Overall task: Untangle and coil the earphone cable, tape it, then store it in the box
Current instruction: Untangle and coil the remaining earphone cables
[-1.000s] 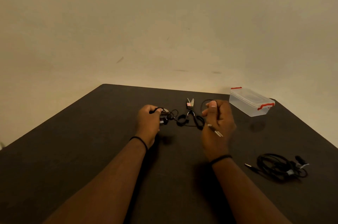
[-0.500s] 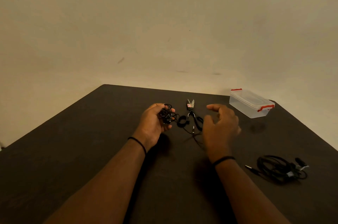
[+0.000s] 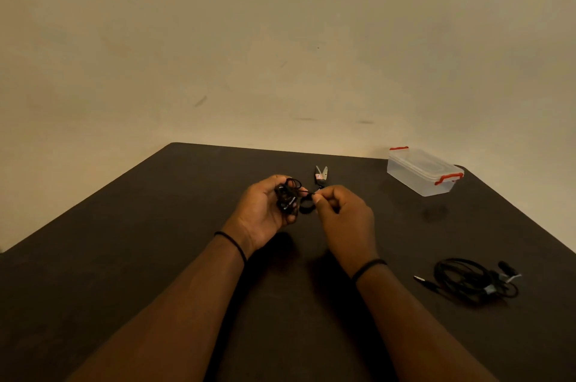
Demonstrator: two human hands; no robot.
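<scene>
Nearest, on the table [image 3: 156, 257] at the right, a second bundled cable [image 3: 467, 279] is seen lying well apart from both hands; farther in, the left hand [image 3: 265, 210] is cupped palm-up around the bunched earphone cable [image 3: 288, 194], fingers curled about it; the right hand [image 3: 339, 213] is closed in a pinch on a loose strand just right of the bundle, so the strand runs left to right between the hands; scissors [image 3: 321, 174] lie just beyond; the box [image 3: 424, 171] stands far right, lid on, nearer the right hand; untangling is judged unfinished.

Scissors [image 3: 321, 176] lie on the dark table [image 3: 124, 257] — plain wall [image 3: 280, 39] behind.
</scene>
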